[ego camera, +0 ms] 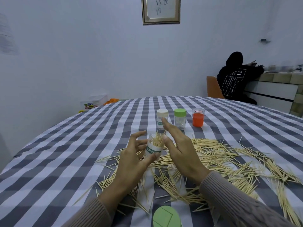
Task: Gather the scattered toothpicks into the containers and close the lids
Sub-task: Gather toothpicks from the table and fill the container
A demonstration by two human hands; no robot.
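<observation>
1. Between the two hands stands an open jar, clear plastic with a white label and green lettering, packed with toothpicks that stick up past its rim and fan slightly to the right; their long axis runs close to upright.
2. On that jar's left, the left hand curls its fingers loosely around the jar, the thumb tip pressed against the lower label and the other fingertips at its far side.
3. On the jar's right, the right hand has its fingers straight and together, pointing away from the person; its thumb tip sits just beside the jar's rim and the sticking-up toothpicks. Whether it holds any toothpick, I cannot tell.
4. Beyond the right hand's fingertips, a jar with a cream lid stands upright, lid on, partly hidden by those fingertips.
5. Just right of it stands a jar with a green lid, closed, clear, with only a few toothpicks showing near its bottom.
6. Further right stands an open jar with an orange lower part; its contents cannot be made out.
7. Under and around both hands, loose toothpicks lie flat on the checked tablecloth, pale wood, pointed, heading every way, thickest to the right of the right hand.
8. Near the wrists, at the bottom edge, lies a green lid.
</observation>
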